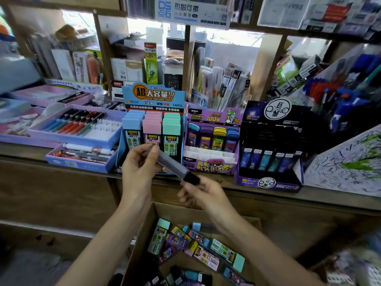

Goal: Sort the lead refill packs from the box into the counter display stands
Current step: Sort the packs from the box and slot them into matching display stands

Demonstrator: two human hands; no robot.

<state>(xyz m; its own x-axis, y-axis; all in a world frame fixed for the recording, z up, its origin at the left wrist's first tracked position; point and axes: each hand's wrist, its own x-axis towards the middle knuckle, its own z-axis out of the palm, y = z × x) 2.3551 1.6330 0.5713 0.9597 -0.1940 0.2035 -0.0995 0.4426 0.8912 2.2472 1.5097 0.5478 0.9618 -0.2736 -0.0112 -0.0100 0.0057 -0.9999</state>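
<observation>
Both hands hold one lead refill pack [172, 164], a clear grey case with a black cap, slanting above the counter edge. My left hand [140, 168] pinches its upper end and my right hand [203, 195] grips the black cap end. Below them a cardboard box [144, 230] holds several loose refill packs [206, 250] in mint, pink, blue and purple. On the counter stand three display stands: a blue stand [152, 96] with blue, pink and mint packs, a purple stand [212, 164] with coloured packs, and a dark constellation stand [268, 182] with blue and teal packs.
Lilac pen trays [76, 137] lie on the counter [82, 174] to the left. A scribbled test sheet [348, 162] leans at the right. Shelves behind are packed with stationery boxes and pens.
</observation>
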